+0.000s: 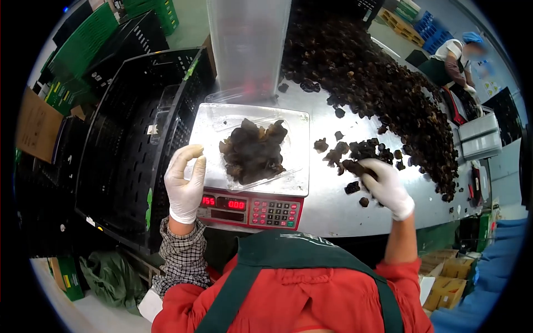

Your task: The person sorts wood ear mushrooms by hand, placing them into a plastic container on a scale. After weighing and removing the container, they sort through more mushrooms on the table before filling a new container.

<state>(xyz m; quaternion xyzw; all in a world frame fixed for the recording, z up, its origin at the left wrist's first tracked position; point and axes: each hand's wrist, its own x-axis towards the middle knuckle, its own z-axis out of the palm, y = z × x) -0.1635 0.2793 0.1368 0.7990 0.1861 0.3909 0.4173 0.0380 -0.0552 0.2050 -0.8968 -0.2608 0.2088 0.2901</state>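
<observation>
A clear plastic tray (227, 180) heaped with dark brown wood ear mushrooms (254, 151) rests on the steel pan of a red digital scale (275, 213). My left hand (186, 186), in a white glove, is at the pan's left edge, with thumb and fingers curved apart and nothing between them. My right hand (386, 187), also gloved, is to the right of the scale over the table. Its fingers are closed on a dark wood ear mushroom (355, 167). Several loose pieces (336, 155) lie beside that hand. Red digits glow on the scale's display (224, 203).
A large pile of mushrooms (355, 72) covers the back and right of the steel table (316, 213). Stacked clear trays (248, 44) stand behind the scale. A black crate (119, 161) is at left. Another person (452, 61) works at far right beside white trays (480, 136).
</observation>
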